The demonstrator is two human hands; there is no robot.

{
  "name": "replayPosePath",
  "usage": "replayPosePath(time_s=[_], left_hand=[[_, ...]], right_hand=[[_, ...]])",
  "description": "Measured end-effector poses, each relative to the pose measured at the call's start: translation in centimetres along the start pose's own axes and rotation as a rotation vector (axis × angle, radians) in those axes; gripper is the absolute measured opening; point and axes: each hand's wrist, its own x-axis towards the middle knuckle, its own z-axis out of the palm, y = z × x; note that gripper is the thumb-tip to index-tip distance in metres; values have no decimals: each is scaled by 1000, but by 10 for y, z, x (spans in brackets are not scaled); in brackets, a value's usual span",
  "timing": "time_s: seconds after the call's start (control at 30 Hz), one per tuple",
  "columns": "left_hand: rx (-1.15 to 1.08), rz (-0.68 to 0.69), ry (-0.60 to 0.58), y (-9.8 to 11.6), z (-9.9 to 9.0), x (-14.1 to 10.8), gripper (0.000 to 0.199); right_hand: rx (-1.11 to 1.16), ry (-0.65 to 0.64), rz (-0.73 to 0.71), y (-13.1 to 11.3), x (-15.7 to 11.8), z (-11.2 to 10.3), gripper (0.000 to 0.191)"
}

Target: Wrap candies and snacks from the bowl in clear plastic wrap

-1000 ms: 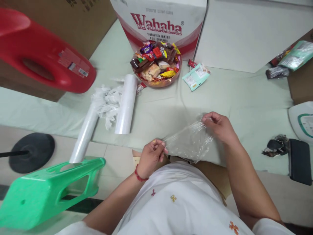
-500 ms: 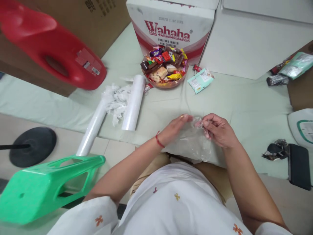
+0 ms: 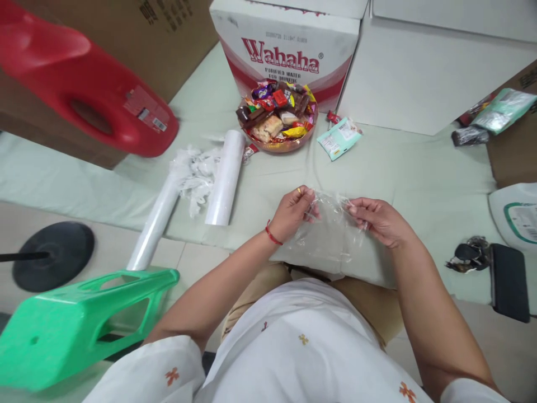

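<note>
The person sits at the edge of a pale green cloth-covered table (image 3: 260, 184) and holds a thin, crinkled clear plastic bag (image 3: 329, 235) up in front of their lap. The left hand (image 3: 293, 212), with a red thread bracelet at the wrist, pinches the bag's upper left edge between thumb and fingers; the right hand (image 3: 375, 218) pinches the upper right edge the same way. The two hands stand a little apart, with the top of the bag stretched between them and the rest hanging down over the table's near edge.

Beyond the bag, farther back on the table, sits a round copper-coloured bowl heaped with wrapped sweets and chocolates (image 3: 277, 117), and just right of that bowl lies a small mint-green snack packet (image 3: 339, 138). Behind the bowl stands a white and red cardboard carton printed "Wahaha" (image 3: 285, 45). Left of the bag lie two white rolls of plastic film (image 3: 224, 176) with crumpled scraps between them. Well to the right of the bag lie keys and a black wallet (image 3: 509, 280)
</note>
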Motion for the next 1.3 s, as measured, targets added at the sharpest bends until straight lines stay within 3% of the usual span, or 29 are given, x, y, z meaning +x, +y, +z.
replayPosePath(time_s=[0.13, 0.23, 0.4, 0.5, 0.63, 0.77, 0.87, 0.93, 1.1, 1.23, 1.3], left_hand=[[171, 117, 204, -14, 3, 4, 44], [254, 123, 327, -27, 7, 6, 43], [437, 136, 419, -30, -7, 12, 40], [538, 152, 341, -20, -30, 18, 38], [555, 107, 259, -6, -48, 24, 36], [370, 161, 287, -2, -30, 30, 31], [260, 165, 438, -2, -10, 34, 33], [434, 249, 482, -2, -6, 35, 34], [884, 401, 262, 3, -31, 34, 36], [943, 447, 354, 0, -50, 38, 45], [937, 450, 404, -6, -51, 41, 48]], right_hand=[[166, 148, -84, 4, 16, 7, 45], [222, 272, -148, 7, 27, 20, 44], [-203, 577, -303, 16, 37, 23, 28], [-300, 570, -324, 21, 40, 6, 28], [-161, 527, -302, 22, 43, -9, 33], [-52, 565, -328, 22, 42, 3, 38], [-84, 600, -360, 26, 39, 11, 41], [-142, 635, -392, 28, 38, 8, 43], [-283, 675, -386, 21, 39, -27, 44], [-239, 709, -281, 9, 40, -43, 49], [-218, 597, -214, 6, 35, -39, 56]])
